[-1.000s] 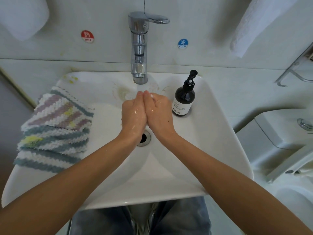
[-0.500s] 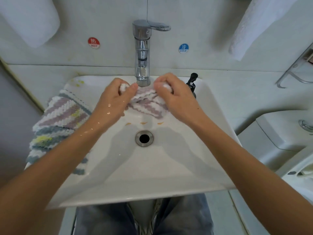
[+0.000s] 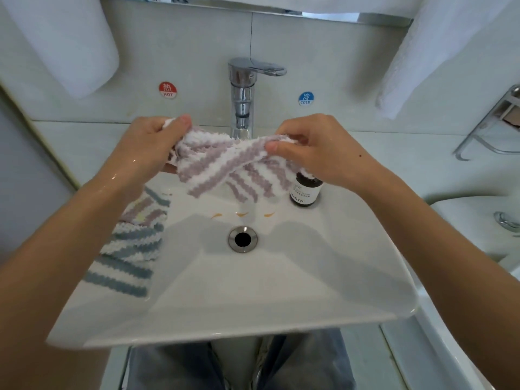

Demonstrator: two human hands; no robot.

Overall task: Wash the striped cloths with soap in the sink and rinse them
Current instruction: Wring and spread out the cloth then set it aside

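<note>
Left hand [image 3: 149, 147] and right hand [image 3: 315, 150] each pinch the cloth [image 3: 225, 164] spread below the tap [image 3: 242, 108] — best kept taut, low over the sink [image 3: 281, 277].

1 head-worn view, close, looking forward and down over the sink [image 3: 253, 327], facing the tiled wall [image 3: 197, 46]

Bare, sleeveless forearms glisten with water droplets; the left hand [image 3: 146, 147] and right hand [image 3: 318, 153] carry no rings or watch, above legs in faded blue jeans [image 3: 174, 367].

Bathroom: white sink [image 3: 253, 305], faucet [image 3: 242, 88], hanging towels [image 3: 422, 52].
</note>
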